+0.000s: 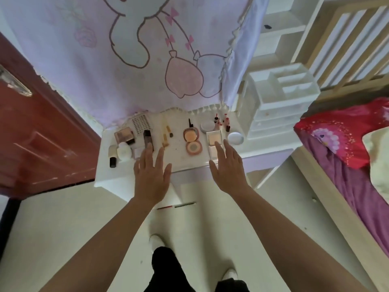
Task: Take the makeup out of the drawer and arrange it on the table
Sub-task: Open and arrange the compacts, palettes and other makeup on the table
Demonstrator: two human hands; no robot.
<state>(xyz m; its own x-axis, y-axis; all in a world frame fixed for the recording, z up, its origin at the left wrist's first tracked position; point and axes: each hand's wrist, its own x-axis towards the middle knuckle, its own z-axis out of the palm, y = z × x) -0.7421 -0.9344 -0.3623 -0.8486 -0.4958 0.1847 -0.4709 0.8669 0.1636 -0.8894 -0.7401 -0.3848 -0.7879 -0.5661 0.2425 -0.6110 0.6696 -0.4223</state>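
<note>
The makeup already lies out on the small white desk [177, 153], spread in a loose row so that each piece can be seen at once. At the left are a pink square eyeshadow palette [124, 133] and a white round jar [124, 152]. Next come a dark rectangular tube [148, 137] and slim gold lipsticks [166, 134]. A peach round compact [191, 134] lies open in the middle. At the right are a white square powder compact [214, 140] and a cluster of small red lip bottles [222, 121].

The left hand [151, 171] and the right hand [228, 167] hover palm-down over the desk's front edge. Their fingers [148, 152] are straight and spread, released and grasping nothing. The left hand reaches over the foot of the dark tube and the right over the near end of the white compact; whether either touches cannot be told. With nothing held, the hands look set to survey the row or nudge a piece straight, so the arranging seems nearly done.

The desk top is pale and faintly smudged. It backs onto a hanging lilac cloth printed with a cartoon rabbit [126, 49]. A white plastic drawer organiser [280, 102] stands at its right end, its drawers apparently pushed in. A red-brown door [42, 133] is at the left, a wooden-framed bed with red and purple bedding [347, 148] is at the right, and pale floor [63, 228] lies below.
</note>
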